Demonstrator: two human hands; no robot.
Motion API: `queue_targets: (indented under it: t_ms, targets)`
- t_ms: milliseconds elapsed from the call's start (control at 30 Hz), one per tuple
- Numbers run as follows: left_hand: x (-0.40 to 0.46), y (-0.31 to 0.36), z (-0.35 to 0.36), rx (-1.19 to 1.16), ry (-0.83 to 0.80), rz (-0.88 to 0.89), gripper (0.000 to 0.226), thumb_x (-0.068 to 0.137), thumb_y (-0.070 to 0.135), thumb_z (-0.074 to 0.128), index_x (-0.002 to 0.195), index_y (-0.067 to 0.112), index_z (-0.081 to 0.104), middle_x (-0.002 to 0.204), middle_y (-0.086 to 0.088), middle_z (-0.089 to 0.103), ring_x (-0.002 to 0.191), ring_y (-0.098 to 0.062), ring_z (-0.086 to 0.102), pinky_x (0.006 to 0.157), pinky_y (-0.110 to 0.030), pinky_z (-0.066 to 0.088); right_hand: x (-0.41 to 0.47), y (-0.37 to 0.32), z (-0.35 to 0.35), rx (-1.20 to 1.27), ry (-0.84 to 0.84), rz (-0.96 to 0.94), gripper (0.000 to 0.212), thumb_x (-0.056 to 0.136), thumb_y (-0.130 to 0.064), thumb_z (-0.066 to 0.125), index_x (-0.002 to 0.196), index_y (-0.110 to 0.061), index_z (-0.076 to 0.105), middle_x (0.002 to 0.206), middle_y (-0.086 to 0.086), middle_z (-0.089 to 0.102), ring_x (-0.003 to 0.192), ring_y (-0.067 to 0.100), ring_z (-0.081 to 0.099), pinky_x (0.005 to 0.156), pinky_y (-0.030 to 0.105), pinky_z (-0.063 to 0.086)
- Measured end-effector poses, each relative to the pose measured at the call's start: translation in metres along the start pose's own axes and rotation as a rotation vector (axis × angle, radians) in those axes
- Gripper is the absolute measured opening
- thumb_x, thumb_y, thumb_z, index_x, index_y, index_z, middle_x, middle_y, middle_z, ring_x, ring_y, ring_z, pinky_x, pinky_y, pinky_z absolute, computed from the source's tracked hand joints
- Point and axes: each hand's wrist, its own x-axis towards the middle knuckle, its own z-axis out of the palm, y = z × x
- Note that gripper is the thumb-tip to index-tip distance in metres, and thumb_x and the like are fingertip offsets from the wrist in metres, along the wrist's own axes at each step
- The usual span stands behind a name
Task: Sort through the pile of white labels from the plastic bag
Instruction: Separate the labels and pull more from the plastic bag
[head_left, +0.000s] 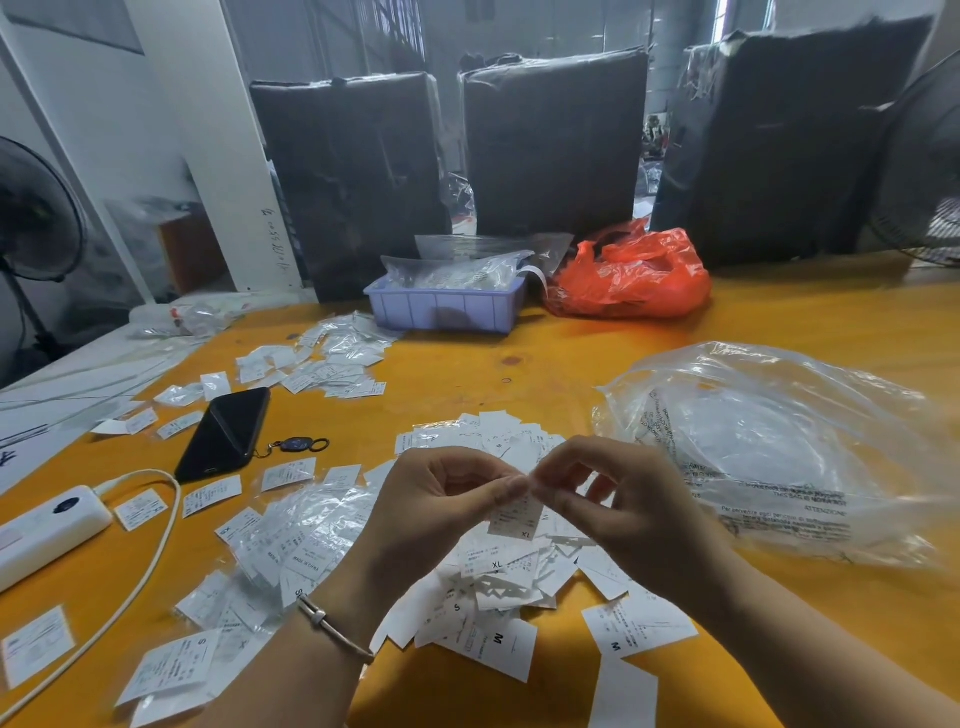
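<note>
Both hands work just above the pile of white labels on the orange desk. From the left, the left hand and then the right hand pinch one XL label between them by its top edge. Judging by this, a single label is being read for size; next it probably needs placing with matching sizes. Rightmost lies the clear plastic bag.
</note>
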Motion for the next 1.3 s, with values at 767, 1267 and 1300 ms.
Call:
queue_targets:
  t_ms: [767,1267,1300]
  targets:
    - [0.008,0.001,-0.024,0.246,0.052,-0.045,0.014,0.085,0.008,0.072,0.08,0.021,0.076,0.079,0.001,0.075,0.072,-0.011,0.068,0.065,-0.022,0.056,0.003,0.007,-0.004,0.036,0.161,0.146,0.006,0.086,-0.019,0.068,0.088,-0.017,0.073,0.073,-0.007,0.069,0.065,0.008,0.063,0.058,0.026,0.053]
    - [0.005,-0.011,-0.104,0.932,0.198,-0.529,0.016,0.074,0.025,0.085,0.061,0.029,0.076,0.07,0.011,0.072,0.077,-0.013,0.064,0.068,-0.032,0.055,0.008,0.058,-0.053,-0.971,0.189,0.685,0.037,0.082,-0.03,0.066,0.115,-0.016,0.059,0.111,0.008,0.057,0.109,0.031,0.049,0.085,0.039,0.034]
    - [0.005,-0.012,-0.104,0.936,0.204,-0.533,0.016,0.074,0.025,0.085,0.061,0.029,0.076,0.072,0.011,0.072,0.079,-0.013,0.064,0.072,-0.034,0.056,0.008,0.06,-0.054,-0.991,0.159,0.717,0.041,0.083,-0.037,0.066,0.118,-0.017,0.058,0.115,0.008,0.055,0.112,0.03,0.047,0.086,0.039,0.034]
